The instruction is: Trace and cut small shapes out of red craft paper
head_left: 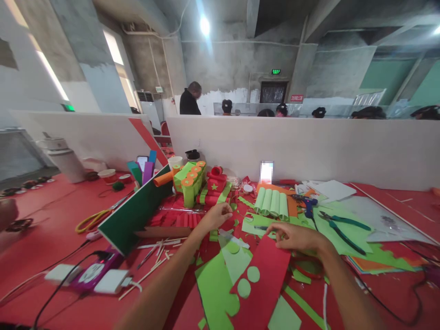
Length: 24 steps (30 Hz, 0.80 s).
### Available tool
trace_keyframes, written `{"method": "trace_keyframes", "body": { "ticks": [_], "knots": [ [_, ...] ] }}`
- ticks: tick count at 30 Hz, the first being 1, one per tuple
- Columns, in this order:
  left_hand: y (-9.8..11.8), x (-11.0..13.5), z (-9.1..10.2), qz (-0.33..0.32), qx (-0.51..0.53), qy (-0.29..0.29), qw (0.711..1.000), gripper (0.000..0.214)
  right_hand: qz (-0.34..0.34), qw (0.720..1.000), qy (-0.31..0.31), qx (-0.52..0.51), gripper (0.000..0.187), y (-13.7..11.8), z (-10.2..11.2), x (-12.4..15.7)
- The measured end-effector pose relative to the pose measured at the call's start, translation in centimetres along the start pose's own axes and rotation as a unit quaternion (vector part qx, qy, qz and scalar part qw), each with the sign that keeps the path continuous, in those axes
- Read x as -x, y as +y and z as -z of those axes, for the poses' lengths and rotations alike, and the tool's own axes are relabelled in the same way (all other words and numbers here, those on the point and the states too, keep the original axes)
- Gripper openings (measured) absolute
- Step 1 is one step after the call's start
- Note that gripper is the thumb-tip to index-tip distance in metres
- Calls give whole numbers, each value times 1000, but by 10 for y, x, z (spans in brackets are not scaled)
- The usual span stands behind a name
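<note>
Right hand (294, 236) grasps red sheet (266, 272); pale-green rolls (267, 202) lie beyond its fingers. Left hand (217, 217): fingers curled; cannot tell if holding.

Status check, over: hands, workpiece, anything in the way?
Left hand off the red sheet. Right hand at its far edge. Two pale-green circles on it. Green scraps clutter the area.

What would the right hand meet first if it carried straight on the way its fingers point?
Likely the pale green paper strip just left of the right hand, with a slim dark item on it, though depth is unclear and it might pass above.
</note>
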<state>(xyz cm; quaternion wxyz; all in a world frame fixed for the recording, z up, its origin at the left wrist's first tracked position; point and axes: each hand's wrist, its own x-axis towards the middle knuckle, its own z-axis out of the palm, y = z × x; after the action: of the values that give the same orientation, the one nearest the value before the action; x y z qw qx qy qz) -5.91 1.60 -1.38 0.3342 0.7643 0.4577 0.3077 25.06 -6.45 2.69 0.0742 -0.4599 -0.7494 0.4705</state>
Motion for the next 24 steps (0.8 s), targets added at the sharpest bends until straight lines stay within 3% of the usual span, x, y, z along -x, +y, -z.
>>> {"method": "trace_keyframes", "body": {
  "ticks": [2, 7, 9, 15, 24],
  "knots": [
    [-3, 1, 1, 12, -36, -6, 999, 11, -10, 999, 16, 44, 36, 3, 4, 2],
    [-7, 6, 1, 47, -102, -12, 994, 16, -10, 974, 199, 112, 25, 5, 8, -5],
    [-7, 7, 0, 56, -116, -20, 991, 19, -2, 962, 238, 131, 24, 4, 6, -10],
    [-9, 6, -3, 59, -118, -48, 990, 9, 15, 943, 286, 169, 20, -2, -5, -22],
    [-13, 7, -7, 42, -57, -92, 993, 20, 56, 936, 290, 192, 18, -11, -21, -32]
  ]
}}
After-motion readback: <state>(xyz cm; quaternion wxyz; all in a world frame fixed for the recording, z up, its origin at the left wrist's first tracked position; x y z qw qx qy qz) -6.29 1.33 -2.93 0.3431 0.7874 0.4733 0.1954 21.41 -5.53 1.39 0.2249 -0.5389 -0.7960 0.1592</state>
